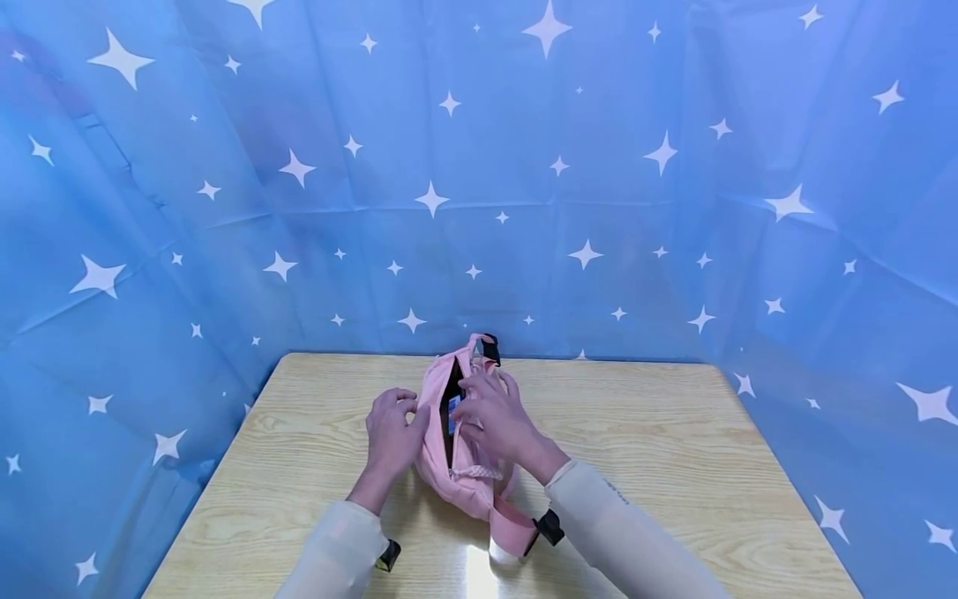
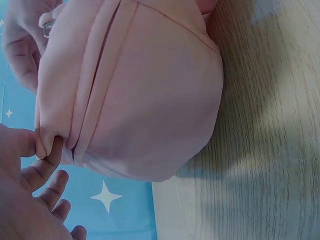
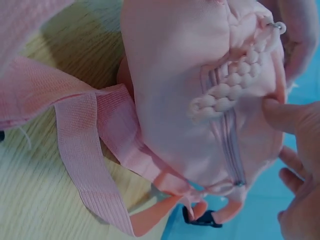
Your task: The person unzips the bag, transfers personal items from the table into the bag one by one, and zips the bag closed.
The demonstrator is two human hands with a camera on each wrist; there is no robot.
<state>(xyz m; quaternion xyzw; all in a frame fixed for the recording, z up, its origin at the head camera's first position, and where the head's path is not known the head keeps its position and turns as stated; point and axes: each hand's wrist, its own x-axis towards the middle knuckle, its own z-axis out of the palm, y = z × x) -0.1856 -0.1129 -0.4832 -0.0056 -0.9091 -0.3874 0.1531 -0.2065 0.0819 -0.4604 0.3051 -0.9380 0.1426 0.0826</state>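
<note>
A pink waist bag (image 1: 466, 492) rests on the table with its main zip open, showing a dark inside with a blue-and-white item (image 1: 453, 412) in it. My left hand (image 1: 392, 434) is at the left edge of the opening; in the left wrist view its thumb and a finger pinch the bag's fabric. Across the opening, my right hand (image 1: 497, 420) holds the right edge, thumb on the outer face and other fingers over the rim. A braided zip pull (image 3: 227, 90) hangs across a second, closed zip (image 3: 230, 145) on that face.
The bag's pink strap (image 1: 511, 528) trails toward me over the wooden table (image 1: 674, 466). One black buckle (image 1: 550, 527) lies by my right forearm, another black piece (image 1: 388, 555) by my left sleeve. A blue star-patterned curtain (image 1: 479, 166) surrounds the table's back and sides.
</note>
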